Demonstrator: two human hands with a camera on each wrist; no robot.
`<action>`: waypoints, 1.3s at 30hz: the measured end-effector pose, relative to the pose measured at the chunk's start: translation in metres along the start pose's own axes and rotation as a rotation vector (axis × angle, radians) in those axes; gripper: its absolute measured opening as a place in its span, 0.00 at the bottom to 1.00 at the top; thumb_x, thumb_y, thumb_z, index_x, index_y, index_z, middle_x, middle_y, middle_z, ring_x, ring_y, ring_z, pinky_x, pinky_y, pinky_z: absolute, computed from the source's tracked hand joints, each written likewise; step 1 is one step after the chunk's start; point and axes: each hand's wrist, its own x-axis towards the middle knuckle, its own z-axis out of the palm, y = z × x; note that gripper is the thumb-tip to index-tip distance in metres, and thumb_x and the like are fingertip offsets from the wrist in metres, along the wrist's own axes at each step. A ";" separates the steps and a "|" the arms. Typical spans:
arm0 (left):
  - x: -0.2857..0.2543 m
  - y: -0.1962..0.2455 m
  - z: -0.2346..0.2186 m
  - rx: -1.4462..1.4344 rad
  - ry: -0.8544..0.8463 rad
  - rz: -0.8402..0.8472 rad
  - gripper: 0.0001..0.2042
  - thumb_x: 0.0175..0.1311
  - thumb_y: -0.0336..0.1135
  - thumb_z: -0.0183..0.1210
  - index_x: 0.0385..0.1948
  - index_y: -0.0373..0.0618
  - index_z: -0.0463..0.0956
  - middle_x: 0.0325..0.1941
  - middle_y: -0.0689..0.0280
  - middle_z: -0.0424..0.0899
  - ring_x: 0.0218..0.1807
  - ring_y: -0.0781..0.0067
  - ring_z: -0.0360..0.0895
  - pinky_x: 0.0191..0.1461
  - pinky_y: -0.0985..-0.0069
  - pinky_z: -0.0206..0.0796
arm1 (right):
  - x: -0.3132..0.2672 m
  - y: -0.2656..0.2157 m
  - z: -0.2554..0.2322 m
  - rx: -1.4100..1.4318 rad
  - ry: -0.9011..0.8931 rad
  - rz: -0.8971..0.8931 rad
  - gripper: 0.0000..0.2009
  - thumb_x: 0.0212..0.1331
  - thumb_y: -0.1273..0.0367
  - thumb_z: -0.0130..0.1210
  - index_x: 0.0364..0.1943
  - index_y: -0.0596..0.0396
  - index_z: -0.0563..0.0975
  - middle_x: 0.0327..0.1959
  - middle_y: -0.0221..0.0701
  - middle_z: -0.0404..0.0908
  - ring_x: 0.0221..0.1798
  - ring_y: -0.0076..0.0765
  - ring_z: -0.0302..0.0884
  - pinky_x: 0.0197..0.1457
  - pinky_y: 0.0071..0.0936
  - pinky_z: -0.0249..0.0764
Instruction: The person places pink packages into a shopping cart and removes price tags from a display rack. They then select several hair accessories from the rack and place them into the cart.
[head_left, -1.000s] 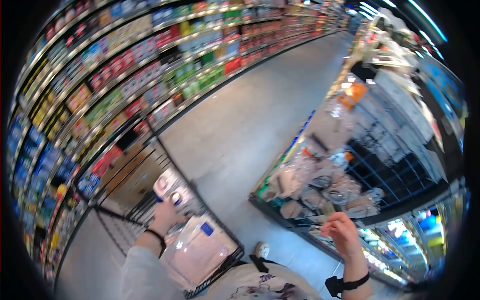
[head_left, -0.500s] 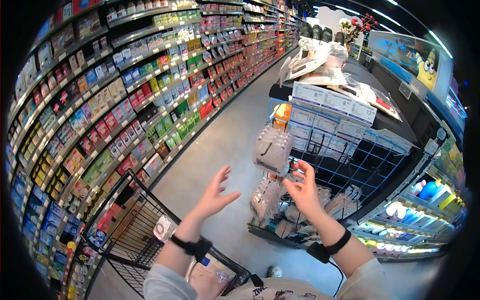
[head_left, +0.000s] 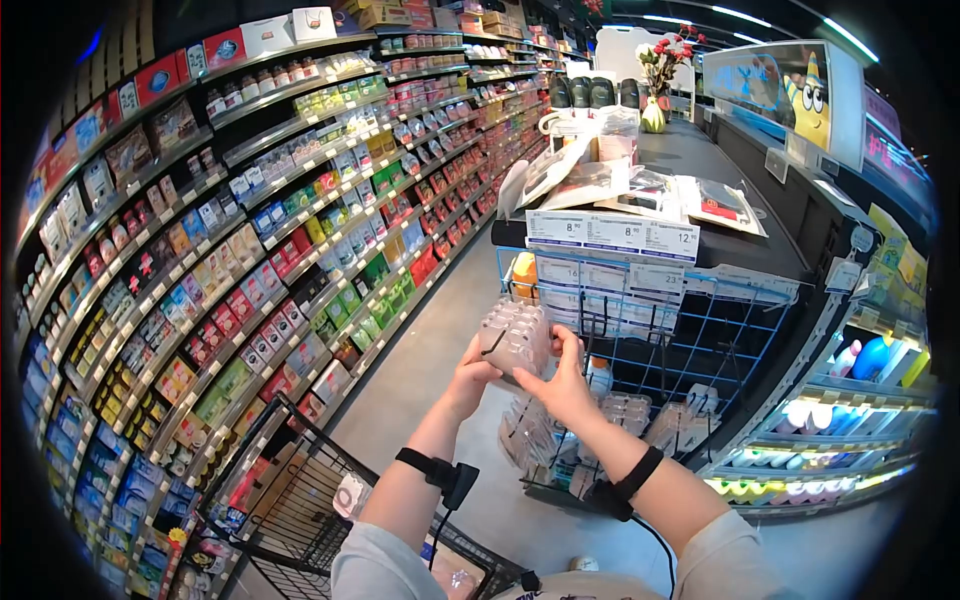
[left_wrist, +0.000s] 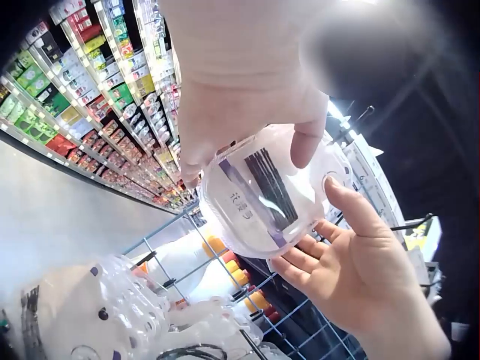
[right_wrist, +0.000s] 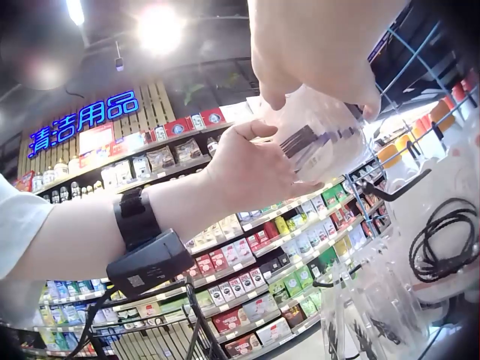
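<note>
A stack of clear plastic packs (head_left: 515, 340) hangs at the left end of a blue wire rack (head_left: 735, 330). My left hand (head_left: 468, 382) grips its left side, thumb and fingers at the edges. On the other side, my right hand (head_left: 566, 385) holds the stack with the thumb on its front. In the left wrist view, the front clear pack (left_wrist: 259, 191) shows dark strips and a purple-grey band inside. The right thumb there lies by the pack's hanging hole, with the other fingers under its lower edge.
More clear packs (head_left: 535, 432) hang below on hooks. Price cards (head_left: 610, 232) line the rack's top, under bagged goods on a dark counter (head_left: 745, 215). A black wire cart (head_left: 300, 510) stands at my left, before long stocked shelves (head_left: 270, 230).
A second ago my left hand was in the cart. Half a second ago both hands were raised with spread fingers, apart from each other; now both hold the hanging packs.
</note>
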 end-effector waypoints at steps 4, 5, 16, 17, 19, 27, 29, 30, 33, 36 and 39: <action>-0.015 0.003 0.000 -0.038 -0.053 -0.036 0.44 0.38 0.30 0.54 0.69 0.47 0.54 0.67 0.64 0.65 0.68 0.66 0.60 0.70 0.70 0.47 | -0.004 -0.003 0.000 0.120 -0.042 -0.039 0.43 0.46 0.62 0.70 0.62 0.59 0.52 0.57 0.45 0.61 0.63 0.43 0.60 0.67 0.41 0.59; -0.020 0.004 0.001 -0.076 -0.094 -0.012 0.45 0.38 0.30 0.56 0.69 0.47 0.52 0.68 0.63 0.64 0.69 0.64 0.59 0.70 0.69 0.46 | -0.008 -0.014 -0.004 0.155 -0.088 0.005 0.43 0.47 0.63 0.70 0.61 0.58 0.51 0.58 0.45 0.61 0.63 0.42 0.61 0.66 0.40 0.60; -0.072 0.021 -0.006 -0.065 -0.067 -0.044 0.45 0.45 0.42 0.69 0.68 0.47 0.52 0.65 0.61 0.68 0.66 0.63 0.65 0.68 0.63 0.59 | -0.028 -0.038 -0.011 0.648 -0.300 0.175 0.32 0.60 0.61 0.60 0.60 0.55 0.53 0.55 0.39 0.68 0.59 0.36 0.68 0.57 0.36 0.70; -0.072 0.021 -0.006 -0.102 -0.077 -0.033 0.45 0.46 0.42 0.69 0.68 0.47 0.53 0.64 0.61 0.69 0.65 0.64 0.68 0.66 0.64 0.62 | -0.022 -0.028 -0.016 0.815 -0.339 0.319 0.25 0.63 0.58 0.55 0.57 0.54 0.59 0.55 0.36 0.70 0.57 0.34 0.69 0.56 0.35 0.70; -0.074 0.024 -0.002 -0.165 -0.093 -0.041 0.43 0.46 0.42 0.68 0.67 0.46 0.55 0.62 0.60 0.71 0.63 0.65 0.70 0.65 0.64 0.64 | -0.009 -0.014 -0.017 0.987 -0.333 0.530 0.17 0.71 0.54 0.40 0.49 0.50 0.73 0.51 0.29 0.75 0.52 0.30 0.73 0.53 0.31 0.69; -0.081 0.015 -0.012 -0.328 -0.102 -0.134 0.37 0.48 0.43 0.67 0.62 0.43 0.63 0.56 0.60 0.77 0.55 0.65 0.77 0.60 0.65 0.71 | 0.039 -0.025 0.004 1.366 -0.521 0.665 0.10 0.68 0.64 0.52 0.44 0.54 0.76 0.42 0.26 0.80 0.44 0.28 0.79 0.52 0.30 0.74; -0.085 0.012 -0.013 -0.400 -0.081 -0.140 0.35 0.49 0.43 0.66 0.61 0.40 0.64 0.55 0.58 0.78 0.54 0.63 0.78 0.59 0.64 0.72 | 0.044 -0.017 0.011 1.394 -0.534 0.621 0.07 0.66 0.69 0.53 0.44 0.54 0.75 0.41 0.28 0.81 0.44 0.26 0.81 0.50 0.27 0.78; -0.086 0.009 -0.015 -0.401 -0.075 -0.138 0.35 0.49 0.43 0.66 0.61 0.40 0.64 0.55 0.58 0.78 0.54 0.63 0.78 0.59 0.64 0.72 | 0.044 -0.012 0.013 1.394 -0.539 0.625 0.07 0.66 0.69 0.53 0.44 0.54 0.75 0.41 0.28 0.81 0.44 0.26 0.81 0.50 0.27 0.78; -0.089 0.005 -0.016 -0.556 -0.128 -0.158 0.34 0.52 0.45 0.64 0.60 0.38 0.65 0.55 0.55 0.78 0.53 0.61 0.79 0.58 0.63 0.72 | 0.047 -0.016 0.014 1.371 -0.558 0.548 0.05 0.64 0.71 0.55 0.42 0.54 0.73 0.37 0.27 0.78 0.42 0.26 0.79 0.50 0.23 0.76; -0.092 0.010 -0.008 -0.631 -0.148 -0.124 0.33 0.53 0.45 0.62 0.59 0.35 0.66 0.55 0.53 0.78 0.52 0.59 0.80 0.58 0.62 0.73 | 0.048 -0.016 0.014 1.346 -0.549 0.506 0.05 0.65 0.72 0.55 0.42 0.54 0.73 0.37 0.27 0.78 0.41 0.25 0.78 0.49 0.23 0.75; -0.091 0.010 -0.009 -0.630 -0.141 -0.114 0.32 0.54 0.45 0.61 0.58 0.34 0.67 0.53 0.53 0.79 0.52 0.58 0.80 0.58 0.63 0.73 | 0.048 -0.018 0.015 1.336 -0.536 0.517 0.05 0.65 0.73 0.54 0.42 0.55 0.72 0.36 0.27 0.77 0.41 0.25 0.78 0.49 0.24 0.75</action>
